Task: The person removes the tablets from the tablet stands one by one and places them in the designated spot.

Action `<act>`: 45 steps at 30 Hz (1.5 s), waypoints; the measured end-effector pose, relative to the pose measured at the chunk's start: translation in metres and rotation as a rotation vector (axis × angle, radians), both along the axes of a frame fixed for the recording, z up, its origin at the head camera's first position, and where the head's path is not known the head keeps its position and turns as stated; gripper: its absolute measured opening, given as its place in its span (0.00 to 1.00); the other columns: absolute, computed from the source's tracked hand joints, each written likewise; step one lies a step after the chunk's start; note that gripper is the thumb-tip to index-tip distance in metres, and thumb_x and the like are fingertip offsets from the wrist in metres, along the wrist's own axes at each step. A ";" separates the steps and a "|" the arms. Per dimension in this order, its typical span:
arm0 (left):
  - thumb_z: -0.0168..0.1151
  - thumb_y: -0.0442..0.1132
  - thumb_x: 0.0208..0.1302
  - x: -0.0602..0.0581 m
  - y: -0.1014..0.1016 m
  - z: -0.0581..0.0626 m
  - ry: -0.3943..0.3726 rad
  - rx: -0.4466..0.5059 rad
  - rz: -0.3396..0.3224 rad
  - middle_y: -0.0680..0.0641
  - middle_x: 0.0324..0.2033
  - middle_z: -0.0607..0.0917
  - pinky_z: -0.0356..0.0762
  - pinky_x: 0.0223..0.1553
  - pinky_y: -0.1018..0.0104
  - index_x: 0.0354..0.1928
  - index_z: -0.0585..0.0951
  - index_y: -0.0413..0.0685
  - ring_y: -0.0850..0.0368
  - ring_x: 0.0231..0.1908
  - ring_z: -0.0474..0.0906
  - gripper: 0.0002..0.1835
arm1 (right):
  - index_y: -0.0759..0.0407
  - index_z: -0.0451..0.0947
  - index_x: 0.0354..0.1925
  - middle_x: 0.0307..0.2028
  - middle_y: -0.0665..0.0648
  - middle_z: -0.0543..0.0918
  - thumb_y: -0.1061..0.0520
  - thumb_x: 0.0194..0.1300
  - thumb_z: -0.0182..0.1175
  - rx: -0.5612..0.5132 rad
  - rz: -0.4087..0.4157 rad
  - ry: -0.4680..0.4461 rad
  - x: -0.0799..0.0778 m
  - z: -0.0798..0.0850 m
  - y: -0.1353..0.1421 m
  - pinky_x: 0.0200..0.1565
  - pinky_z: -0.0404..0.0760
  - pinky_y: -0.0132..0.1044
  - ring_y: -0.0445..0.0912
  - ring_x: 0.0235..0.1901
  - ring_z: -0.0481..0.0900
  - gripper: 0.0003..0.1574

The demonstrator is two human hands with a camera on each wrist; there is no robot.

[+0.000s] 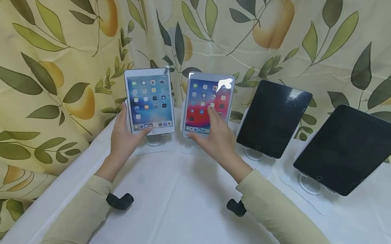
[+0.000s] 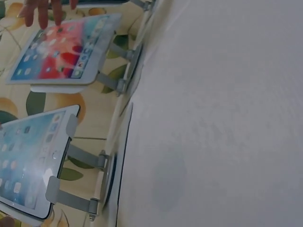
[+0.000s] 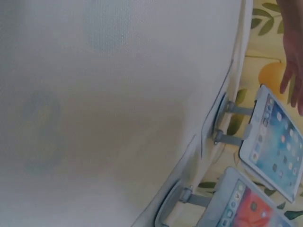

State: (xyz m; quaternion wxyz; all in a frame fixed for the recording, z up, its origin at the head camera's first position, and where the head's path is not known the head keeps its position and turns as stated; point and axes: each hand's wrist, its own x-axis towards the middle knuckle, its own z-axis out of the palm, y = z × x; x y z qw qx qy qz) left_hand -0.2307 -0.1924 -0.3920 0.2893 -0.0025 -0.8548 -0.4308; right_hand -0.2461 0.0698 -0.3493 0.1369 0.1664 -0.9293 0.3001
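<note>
First white tablet [image 1: 150, 101], far left: lit, icons showing, propped on a stand [image 2: 75, 201] above the surface [image 1: 175, 218]. Left hand [image 1: 124, 139] alongside, fingers extended, thumb at its lower rim, not clenched. Second white tablet [image 1: 196, 97]: lit; right hand [image 1: 220, 139] is over it, fingers straight, grasping nothing; contact cannot be confirmed. Third tablet [image 1: 273, 120] and, far right, fourth tablet [image 1: 351, 150]: dark, untouched. Judged progress: two screens on, two left unlit.
</note>
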 end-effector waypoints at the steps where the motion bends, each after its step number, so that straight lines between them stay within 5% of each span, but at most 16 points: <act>1: 0.76 0.45 0.47 -0.001 0.000 0.000 0.004 0.013 0.006 0.40 0.69 0.60 0.55 0.68 0.50 0.73 0.50 0.41 0.44 0.69 0.56 0.56 | 0.54 0.50 0.73 0.69 0.58 0.63 0.35 0.50 0.68 -0.009 0.006 0.002 0.000 -0.001 -0.002 0.57 0.72 0.56 0.55 0.65 0.65 0.62; 10: 0.74 0.36 0.49 -0.007 0.006 -0.004 0.009 0.151 -0.024 0.40 0.68 0.59 0.64 0.64 0.55 0.73 0.50 0.42 0.47 0.67 0.58 0.54 | 0.53 0.52 0.72 0.67 0.59 0.66 0.37 0.51 0.68 -0.126 0.055 -0.041 -0.002 -0.013 -0.022 0.57 0.72 0.55 0.55 0.65 0.65 0.59; 17: 0.73 0.37 0.50 -0.007 0.004 -0.007 -0.068 0.189 -0.008 0.40 0.67 0.61 0.74 0.55 0.54 0.73 0.50 0.46 0.45 0.64 0.65 0.53 | 0.55 0.56 0.71 0.66 0.57 0.67 0.41 0.54 0.68 -0.315 0.079 -0.191 -0.004 -0.018 -0.035 0.57 0.73 0.53 0.52 0.65 0.65 0.54; 40: 0.71 0.27 0.48 -0.013 -0.004 -0.018 -0.086 0.273 0.050 0.35 0.54 0.66 0.76 0.51 0.55 0.67 0.63 0.33 0.47 0.50 0.69 0.42 | 0.55 0.57 0.70 0.67 0.56 0.66 0.60 0.58 0.66 -0.371 0.031 -0.355 -0.030 -0.008 -0.084 0.52 0.78 0.44 0.53 0.62 0.71 0.45; 45: 0.71 0.29 0.49 -0.014 -0.008 -0.019 -0.106 0.270 0.085 0.36 0.53 0.68 0.77 0.44 0.70 0.63 0.69 0.34 0.52 0.47 0.69 0.37 | 0.56 0.56 0.70 0.67 0.56 0.66 0.60 0.59 0.65 -0.382 -0.004 -0.372 -0.033 -0.004 -0.091 0.53 0.77 0.44 0.52 0.63 0.70 0.45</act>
